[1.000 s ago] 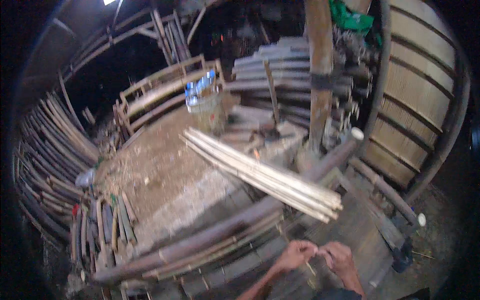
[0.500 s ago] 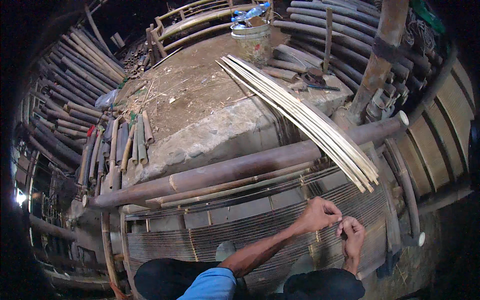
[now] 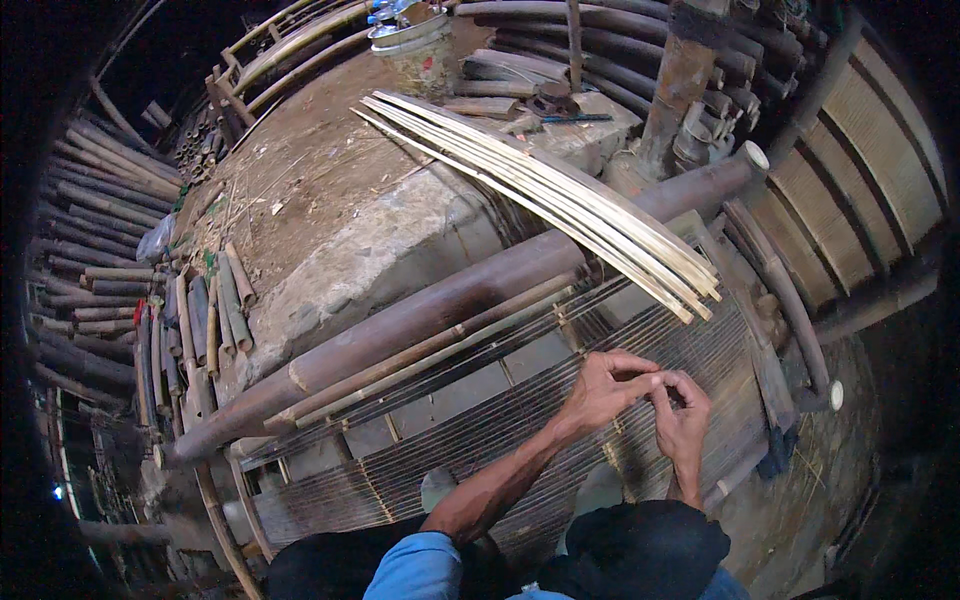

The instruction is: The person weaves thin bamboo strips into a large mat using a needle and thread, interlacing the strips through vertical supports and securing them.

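Low and right of centre in the frame, we see both hands meeting over a mat (image 3: 520, 420) of thin dark slats that stretches from the lower left up toward the right. The left hand (image 3: 605, 390) lies on the mat with its fingers (image 3: 640, 380) curled and pressed together at the tips, and it seems to pinch something thin there; what it is, we cannot tell. The right hand (image 3: 683, 415) touches the left, its fingers (image 3: 668, 392) bent in toward the same spot; whether they grip anything is hidden from us.

Just above the mat a thick pole (image 3: 450, 310) runs from the lower left up to the upper right. A bundle of pale strips (image 3: 560, 195) crosses over the pole, slanting from the upper middle of the frame down to the right, its ends just above the hands. Behind it lies a rough slab (image 3: 350, 250) scattered with dirt. A bucket (image 3: 410, 40) stands at the top edge. Short cut sticks (image 3: 200, 320) lie at the left, with stacked poles (image 3: 90, 230) beyond them.
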A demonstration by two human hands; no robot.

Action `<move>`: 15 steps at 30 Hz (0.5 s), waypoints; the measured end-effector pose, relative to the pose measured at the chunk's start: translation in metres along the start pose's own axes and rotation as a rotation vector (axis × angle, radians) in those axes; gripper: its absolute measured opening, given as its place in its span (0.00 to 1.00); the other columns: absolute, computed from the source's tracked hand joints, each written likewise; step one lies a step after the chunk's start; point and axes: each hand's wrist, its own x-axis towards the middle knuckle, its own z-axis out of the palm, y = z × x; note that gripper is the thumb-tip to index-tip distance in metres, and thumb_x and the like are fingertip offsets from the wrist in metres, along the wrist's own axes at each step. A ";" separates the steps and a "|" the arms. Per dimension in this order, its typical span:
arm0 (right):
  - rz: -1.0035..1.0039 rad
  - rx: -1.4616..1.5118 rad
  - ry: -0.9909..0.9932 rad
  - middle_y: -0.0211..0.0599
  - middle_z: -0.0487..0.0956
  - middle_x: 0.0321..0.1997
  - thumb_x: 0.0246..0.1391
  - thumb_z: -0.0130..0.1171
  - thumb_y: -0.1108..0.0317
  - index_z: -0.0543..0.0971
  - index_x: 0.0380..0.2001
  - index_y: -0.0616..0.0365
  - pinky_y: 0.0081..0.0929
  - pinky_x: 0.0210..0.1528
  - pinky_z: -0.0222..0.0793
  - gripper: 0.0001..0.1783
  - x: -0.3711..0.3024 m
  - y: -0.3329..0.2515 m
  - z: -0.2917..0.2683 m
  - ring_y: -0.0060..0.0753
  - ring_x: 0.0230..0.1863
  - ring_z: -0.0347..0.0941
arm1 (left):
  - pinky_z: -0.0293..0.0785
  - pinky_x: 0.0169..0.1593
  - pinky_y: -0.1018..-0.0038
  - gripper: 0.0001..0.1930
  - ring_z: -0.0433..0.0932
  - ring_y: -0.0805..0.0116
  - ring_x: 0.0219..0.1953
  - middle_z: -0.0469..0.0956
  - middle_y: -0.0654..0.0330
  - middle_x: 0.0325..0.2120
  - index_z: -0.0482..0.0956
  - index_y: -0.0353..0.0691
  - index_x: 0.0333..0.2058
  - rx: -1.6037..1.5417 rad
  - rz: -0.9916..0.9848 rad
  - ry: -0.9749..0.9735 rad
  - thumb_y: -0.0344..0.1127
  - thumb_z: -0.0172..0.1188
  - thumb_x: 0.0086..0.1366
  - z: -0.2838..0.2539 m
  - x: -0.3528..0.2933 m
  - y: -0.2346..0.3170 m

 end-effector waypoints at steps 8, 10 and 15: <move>0.061 0.008 0.052 0.33 0.83 0.33 0.57 0.65 0.72 0.82 0.33 0.65 0.21 0.41 0.72 0.06 0.008 0.001 0.006 0.20 0.36 0.77 | 0.79 0.36 0.77 0.15 0.81 0.73 0.33 0.84 0.56 0.36 0.79 0.29 0.50 -0.109 -0.011 0.145 0.22 0.62 0.64 0.000 0.000 -0.006; 0.107 0.104 0.079 0.33 0.84 0.34 0.56 0.66 0.72 0.83 0.34 0.65 0.20 0.41 0.73 0.07 0.012 0.004 0.005 0.20 0.36 0.77 | 0.79 0.37 0.77 0.17 0.81 0.73 0.34 0.84 0.56 0.36 0.77 0.28 0.52 -0.113 0.005 0.116 0.21 0.62 0.64 0.001 -0.001 0.006; 0.177 0.394 -0.019 0.35 0.84 0.35 0.56 0.67 0.71 0.83 0.40 0.68 0.21 0.40 0.75 0.11 0.012 0.008 -0.012 0.22 0.36 0.79 | 0.79 0.39 0.78 0.20 0.82 0.73 0.35 0.84 0.55 0.36 0.74 0.28 0.54 -0.034 0.058 0.081 0.19 0.61 0.63 0.017 0.002 0.012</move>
